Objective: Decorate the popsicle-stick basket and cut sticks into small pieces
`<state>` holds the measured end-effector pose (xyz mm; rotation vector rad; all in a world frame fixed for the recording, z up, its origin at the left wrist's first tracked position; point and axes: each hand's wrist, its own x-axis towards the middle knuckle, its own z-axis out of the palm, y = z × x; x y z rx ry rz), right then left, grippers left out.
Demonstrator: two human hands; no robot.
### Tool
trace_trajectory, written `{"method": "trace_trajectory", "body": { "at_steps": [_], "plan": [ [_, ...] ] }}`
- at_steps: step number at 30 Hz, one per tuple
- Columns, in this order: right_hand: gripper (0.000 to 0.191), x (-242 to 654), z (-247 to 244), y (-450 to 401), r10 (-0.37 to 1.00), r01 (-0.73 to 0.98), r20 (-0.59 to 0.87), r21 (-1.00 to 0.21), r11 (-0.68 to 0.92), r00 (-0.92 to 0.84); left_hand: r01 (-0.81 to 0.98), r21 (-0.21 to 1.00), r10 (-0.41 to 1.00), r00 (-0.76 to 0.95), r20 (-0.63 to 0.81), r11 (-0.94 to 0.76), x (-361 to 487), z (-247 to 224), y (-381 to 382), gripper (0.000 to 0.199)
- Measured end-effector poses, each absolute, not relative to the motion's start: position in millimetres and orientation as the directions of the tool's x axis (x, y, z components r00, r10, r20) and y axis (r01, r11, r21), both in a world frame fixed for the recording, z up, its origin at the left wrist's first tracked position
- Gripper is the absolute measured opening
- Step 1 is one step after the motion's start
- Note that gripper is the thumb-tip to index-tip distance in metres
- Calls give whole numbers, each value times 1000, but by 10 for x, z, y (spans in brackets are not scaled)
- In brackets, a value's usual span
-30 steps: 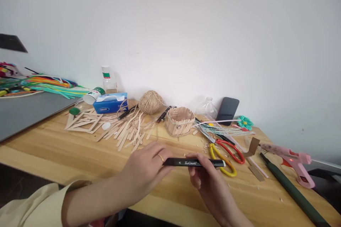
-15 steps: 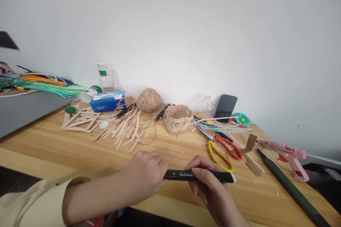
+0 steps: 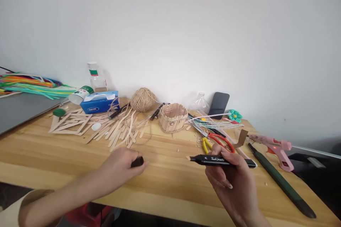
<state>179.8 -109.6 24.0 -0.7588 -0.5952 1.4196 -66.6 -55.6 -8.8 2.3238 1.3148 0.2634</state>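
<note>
A black marker (image 3: pixel 218 161) lies level in my right hand (image 3: pixel 231 175), its fingers closed round the barrel and its pale tip bare, pointing left. My left hand (image 3: pixel 121 168) grips a black marker cap (image 3: pixel 137 162) above the front part of the wooden table (image 3: pixel 165 181). Behind the hands stands a small basket of wooden sticks (image 3: pixel 173 122) with a cord round its rim. Scissors (image 3: pixel 221 140) with red and yellow handles lie just behind my right hand, which partly hides them.
Wooden sticks (image 3: pixel 119 133), a twine ball (image 3: pixel 143 100) and a blue tissue box (image 3: pixel 99 103) lie left. At right are a phone (image 3: pixel 219 105), a pink glue gun (image 3: pixel 279 149) and a long dark green tool (image 3: pixel 282 181). A grey laptop (image 3: pixel 23 108) sits far left.
The cap has come off the marker. My left hand has moved left with it, while my right hand has moved right and up with the marker. The view has shifted slightly.
</note>
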Motion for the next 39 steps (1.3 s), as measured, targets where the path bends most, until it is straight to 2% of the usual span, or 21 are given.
{"method": "trace_trajectory", "body": {
  "at_steps": [3, 6, 7, 9, 10, 13, 15, 18, 23, 29, 33, 39],
  "plan": [
    [16, 1816, 233, -1092, 995, -634, -82, -773, -28, 56, 657, 348, 741, 632, 229, -668, -643, -70, -455, 31],
    [25, 1837, 219, -1048, 997, -573, -62, -819, -29, 38, 543, 127, 523, 677, 517, -830, -551, -10, -208, 29],
    [26, 1849, 211, -1026, 999, -550, -45, -835, -21, 31, 528, 81, 479, 681, 554, -845, -506, 14, -97, 32],
    [26, 1886, 189, -975, 1000, -507, -4, -862, 6, 19, 501, 63, 452, 711, 538, -863, -409, 55, 142, 38],
    [25, 1909, 174, -948, 999, -482, 24, -876, 33, 24, 492, 100, 469, 723, 507, -865, -361, 68, 260, 41],
    [22, 1984, 132, -865, 982, -358, 151, -915, 184, 116, 435, 330, 540, 748, 387, -838, -236, 76, 559, 43],
    [19, 2028, 124, -805, 960, -260, 216, -930, 258, 180, 394, 418, 546, 758, 356, -819, -177, 66, 694, 32],
    [13, 2082, 165, -702, 952, -170, 237, -948, 270, 195, 348, 503, 553, 759, 344, -791, -135, 63, 785, 12],
    [11, 2101, 326, -480, 948, -25, 306, -951, 309, 84, 296, 700, 661, 674, 330, -651, -163, 47, 672, 27],
    [17, 1840, 409, -177, 922, 196, 388, -904, 379, 8, 222, 830, 721, 636, 275, -512, -202, -122, 497, 28],
    [22, 1673, 337, -50, 927, 199, 373, -911, 361, 28, 132, 923, 752, 627, 205, -362, -205, -214, 517, 28],
    [23, 1672, 286, -10, 930, 248, 367, -901, 356, -5, 99, 952, 754, 636, 163, -290, -211, -187, 528, 30]
  ]
}}
